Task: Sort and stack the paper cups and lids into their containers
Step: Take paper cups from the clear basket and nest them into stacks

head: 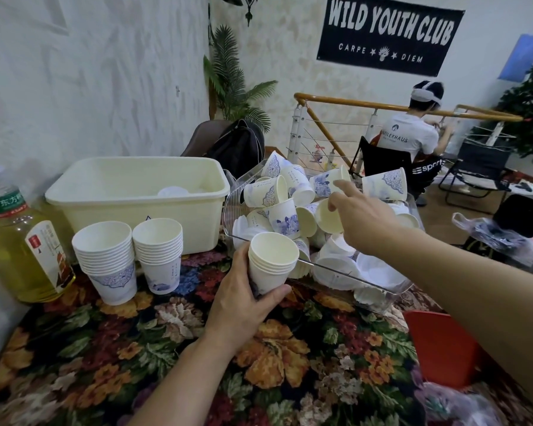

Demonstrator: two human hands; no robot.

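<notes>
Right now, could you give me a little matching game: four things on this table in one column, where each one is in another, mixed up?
Things:
1. small cup stack
2. cream tub
3. green-capped bottle
4. clear tray

Places:
A. far left edge of the table
B. under the reaching right hand
C. held in the left hand
D. behind the two standing cup stacks

Pairs: 1-C, 2-D, 3-A, 4-B

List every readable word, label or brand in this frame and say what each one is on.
"WILD YOUTH CLUB" and "CARPE DIEM": black banner on the wall.
"东方": green bottle label; the rest is cut off, and its lower label is too small to read.
"sports": the seated person's black trousers.
White T-shirt: a line ending in "EXHAUS", its start unclear.
Small print on the paper cups: too small to read.
</notes>
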